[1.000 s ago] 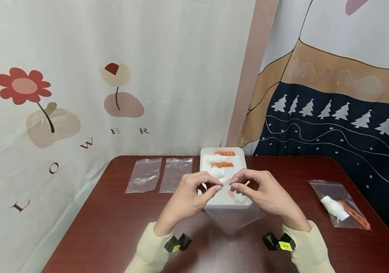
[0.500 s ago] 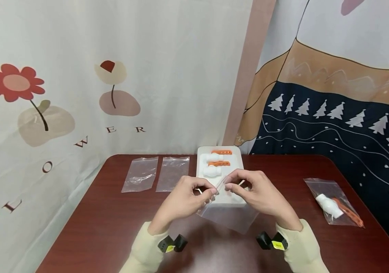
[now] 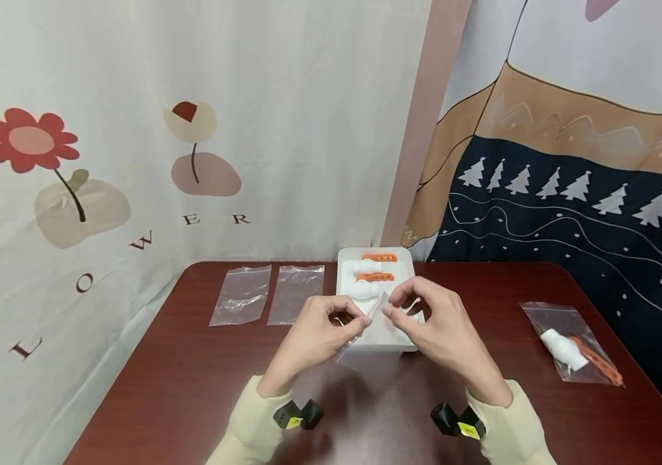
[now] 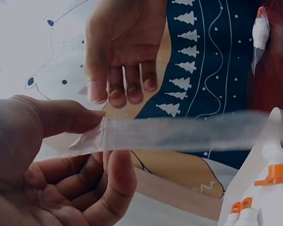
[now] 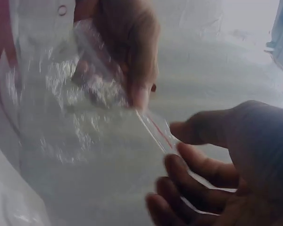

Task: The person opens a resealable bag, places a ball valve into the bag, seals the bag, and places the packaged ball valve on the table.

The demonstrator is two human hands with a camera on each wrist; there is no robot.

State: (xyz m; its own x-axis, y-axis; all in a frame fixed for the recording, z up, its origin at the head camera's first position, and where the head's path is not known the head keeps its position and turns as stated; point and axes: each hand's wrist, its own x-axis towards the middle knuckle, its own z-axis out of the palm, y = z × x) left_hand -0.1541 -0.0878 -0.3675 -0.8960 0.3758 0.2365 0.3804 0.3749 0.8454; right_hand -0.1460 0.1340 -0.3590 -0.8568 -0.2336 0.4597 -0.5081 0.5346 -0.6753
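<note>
A clear zip bag (image 4: 179, 134) hangs from my left hand (image 3: 327, 326), pinched at its edge between thumb and fingers. In the right wrist view a red zip line runs along that edge. Close to the bag's corner is my right hand (image 3: 438, 320), its fingers loosely bent. Its thumb and index finger stand apart; the left wrist view shows no bag between them. Behind the hands is a white tray (image 3: 385, 339). It holds white bulb-shaped pieces (image 3: 362, 289) and orange strips with holes (image 3: 375, 277). The hands partly hide the tray's near part.
Two flat clear bags (image 3: 241, 296) (image 3: 297, 294) lie left of the tray. At the table's right side lies a clear bag (image 3: 540, 313) containing a white bulb-shaped piece (image 3: 564, 349) and an orange strip (image 3: 598, 363). A curtain (image 3: 307, 129) hangs behind the table.
The bag has turned and shows edge-on, its lower part less spread below the hands. My right hand has tilted and parted slightly from the bag's edge; my left hand keeps its pinch.
</note>
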